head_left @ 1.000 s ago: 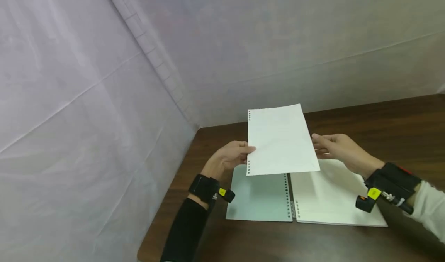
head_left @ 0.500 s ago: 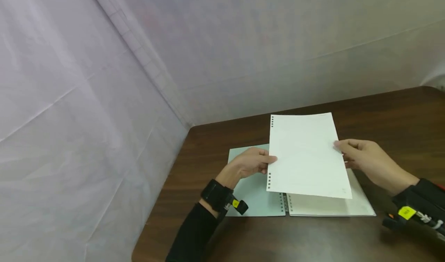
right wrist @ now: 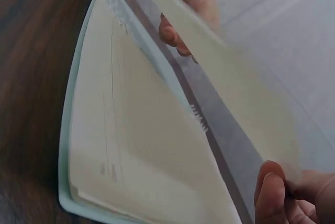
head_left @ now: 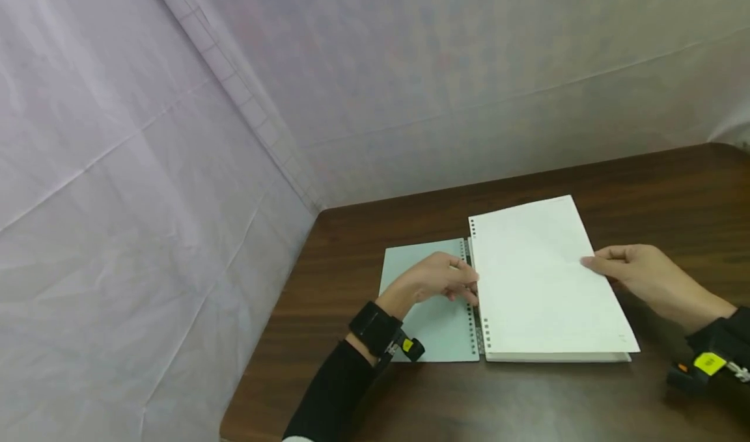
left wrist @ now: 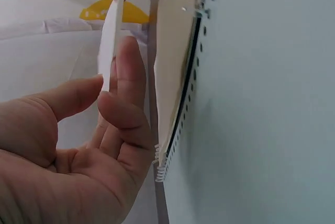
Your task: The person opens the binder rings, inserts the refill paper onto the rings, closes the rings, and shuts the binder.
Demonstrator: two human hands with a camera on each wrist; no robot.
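Pinching loose sheet (head_left: 539,273) — left hand (head_left: 439,280), right hand (head_left: 644,279) — over binder (head_left: 428,325).

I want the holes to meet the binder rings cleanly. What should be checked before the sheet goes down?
1. Left hand pinches the sheet at its punched edge: ok.
2. Right hand holds the opposite edge: ok.
3. Punched edge lies along the rings: ok.
4. Holes sit exactly over the rings: cannot tell.
5. Rings open: cannot tell.
6. Sheet already flat on the page stack: not ok, a gap shows in the wrist views.
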